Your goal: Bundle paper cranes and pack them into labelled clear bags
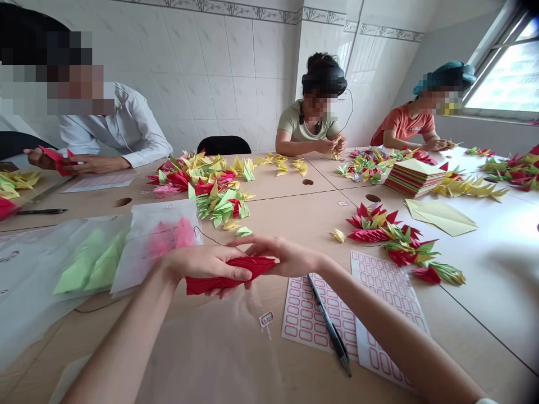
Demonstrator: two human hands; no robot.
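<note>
Red folded paper (210, 284), layered in pointed pleats, broader at left.

red bundle (202, 285): matt paper | front bag (210, 353): glossy plastic | table (286, 219): smooth wood-look | wall (252, 73): glossy tile

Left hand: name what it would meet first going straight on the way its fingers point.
Most likely the right hand, just ahead of the left hand at the other end of the red folded paper; depth is unclear, so whether the two hands touch is hard to tell.
</note>
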